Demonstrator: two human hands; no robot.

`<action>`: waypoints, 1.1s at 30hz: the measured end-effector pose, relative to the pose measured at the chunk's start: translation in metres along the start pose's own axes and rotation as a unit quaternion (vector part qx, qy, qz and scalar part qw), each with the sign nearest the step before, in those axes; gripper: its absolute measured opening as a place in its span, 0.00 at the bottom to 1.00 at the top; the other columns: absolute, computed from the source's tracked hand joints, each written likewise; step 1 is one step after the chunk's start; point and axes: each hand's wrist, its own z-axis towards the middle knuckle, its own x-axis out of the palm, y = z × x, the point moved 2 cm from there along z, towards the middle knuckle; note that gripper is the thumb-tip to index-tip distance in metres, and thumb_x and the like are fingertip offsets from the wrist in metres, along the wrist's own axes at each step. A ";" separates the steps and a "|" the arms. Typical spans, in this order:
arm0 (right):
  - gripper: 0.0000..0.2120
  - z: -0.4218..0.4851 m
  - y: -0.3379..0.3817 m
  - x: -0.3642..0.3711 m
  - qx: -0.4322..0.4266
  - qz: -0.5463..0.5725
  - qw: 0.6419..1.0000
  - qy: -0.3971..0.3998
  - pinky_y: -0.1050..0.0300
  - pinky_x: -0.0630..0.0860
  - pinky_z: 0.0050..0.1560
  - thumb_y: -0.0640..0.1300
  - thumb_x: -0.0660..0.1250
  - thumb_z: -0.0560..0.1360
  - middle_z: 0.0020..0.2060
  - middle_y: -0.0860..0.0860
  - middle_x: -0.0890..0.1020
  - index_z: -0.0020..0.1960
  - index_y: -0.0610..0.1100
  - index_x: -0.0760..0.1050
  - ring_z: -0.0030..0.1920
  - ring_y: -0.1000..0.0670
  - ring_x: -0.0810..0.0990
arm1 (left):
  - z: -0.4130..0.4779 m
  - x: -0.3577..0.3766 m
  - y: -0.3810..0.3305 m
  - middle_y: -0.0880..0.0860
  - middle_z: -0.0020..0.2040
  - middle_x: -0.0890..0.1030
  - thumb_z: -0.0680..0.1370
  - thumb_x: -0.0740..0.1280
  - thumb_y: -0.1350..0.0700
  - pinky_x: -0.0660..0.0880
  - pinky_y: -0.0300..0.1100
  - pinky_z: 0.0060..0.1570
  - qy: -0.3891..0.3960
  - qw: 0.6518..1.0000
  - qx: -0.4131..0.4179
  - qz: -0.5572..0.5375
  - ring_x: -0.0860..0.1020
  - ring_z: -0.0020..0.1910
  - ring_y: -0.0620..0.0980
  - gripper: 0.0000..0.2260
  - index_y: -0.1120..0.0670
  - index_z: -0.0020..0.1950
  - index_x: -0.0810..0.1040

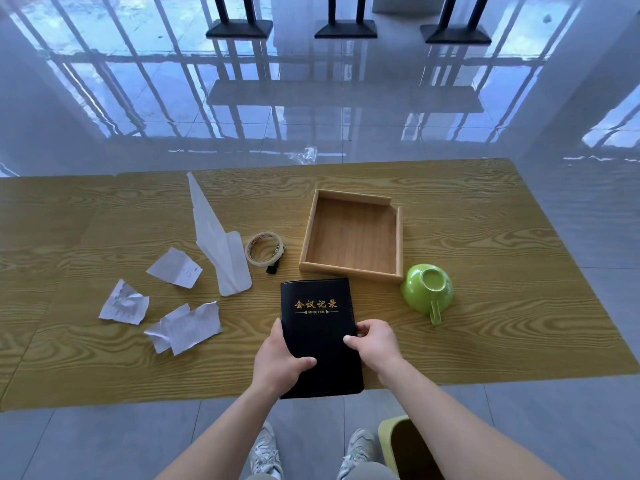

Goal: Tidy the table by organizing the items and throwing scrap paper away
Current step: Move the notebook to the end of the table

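A black notebook [317, 327] with gold lettering lies at the table's near edge. My left hand [278, 362] grips its left side and my right hand [375, 344] grips its right side. Behind it stands an empty wooden tray [308, 252]. To the right of the notebook a green cup [427, 289] rests upside down. A paper plane [221, 244], a roll of tape [264, 250] and a small black clip [272, 268] lie to the left of the tray. Three crumpled paper scraps [175, 266] [124, 303] [185, 327] lie further left.
The wooden table [485, 306] stands on a glossy tiled floor. A green waste bin [405, 445] sits on the floor at my right foot. A bit of clear plastic [306, 154] lies on the floor beyond the table. Black stand bases are far back.
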 end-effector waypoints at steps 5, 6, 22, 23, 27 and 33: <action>0.08 -0.009 -0.005 0.001 -0.015 0.012 1.000 -0.012 0.49 0.81 0.55 0.41 0.73 0.72 0.46 0.51 0.83 0.51 0.45 0.79 0.47 0.51 0.81 | -0.007 -0.004 -0.004 0.41 0.53 0.81 0.63 0.81 0.55 0.79 0.41 0.49 -0.002 0.999 0.039 0.006 0.80 0.52 0.42 0.34 0.44 0.63 0.68; 0.09 -0.011 -0.004 0.001 -0.020 0.015 1.000 -0.014 0.49 0.81 0.54 0.41 0.72 0.72 0.47 0.51 0.83 0.52 0.45 0.79 0.48 0.51 0.82 | -0.008 -0.004 -0.004 0.41 0.52 0.80 0.63 0.81 0.55 0.79 0.41 0.50 -0.004 0.999 0.042 0.002 0.79 0.52 0.42 0.34 0.44 0.63 0.68; 0.10 -0.020 0.015 -0.038 -0.067 -0.001 0.993 -0.093 0.50 0.80 0.53 0.42 0.74 0.72 0.44 0.52 0.84 0.53 0.45 0.81 0.46 0.50 0.82 | -0.004 -0.005 -0.043 0.42 0.52 0.82 0.71 0.74 0.58 0.79 0.40 0.50 0.013 0.994 0.108 -0.032 0.80 0.52 0.41 0.24 0.44 0.63 0.72; 0.10 -0.021 0.016 -0.041 -0.068 -0.001 0.992 -0.104 0.50 0.80 0.54 0.42 0.74 0.72 0.44 0.52 0.84 0.53 0.44 0.81 0.47 0.50 0.82 | -0.002 -0.005 -0.046 0.42 0.52 0.82 0.71 0.74 0.58 0.79 0.40 0.50 0.018 0.993 0.116 -0.034 0.80 0.52 0.41 0.24 0.44 0.63 0.72; 0.12 -0.029 0.023 -0.049 -0.064 0.006 0.987 -0.150 0.56 0.79 0.51 0.42 0.74 0.72 0.44 0.52 0.84 0.55 0.44 0.81 0.47 0.51 0.82 | 0.009 -0.009 -0.056 0.42 0.52 0.82 0.72 0.74 0.56 0.79 0.43 0.50 0.052 0.988 0.140 -0.033 0.80 0.51 0.41 0.23 0.43 0.63 0.71; 0.15 -0.047 0.024 -0.057 -0.033 0.038 0.977 -0.206 0.53 0.79 0.57 0.41 0.74 0.73 0.50 0.50 0.84 0.59 0.42 0.80 0.51 0.49 0.81 | 0.019 -0.014 -0.071 0.43 0.51 0.82 0.73 0.71 0.60 0.81 0.45 0.49 0.124 0.976 0.172 -0.042 0.82 0.50 0.43 0.22 0.42 0.63 0.72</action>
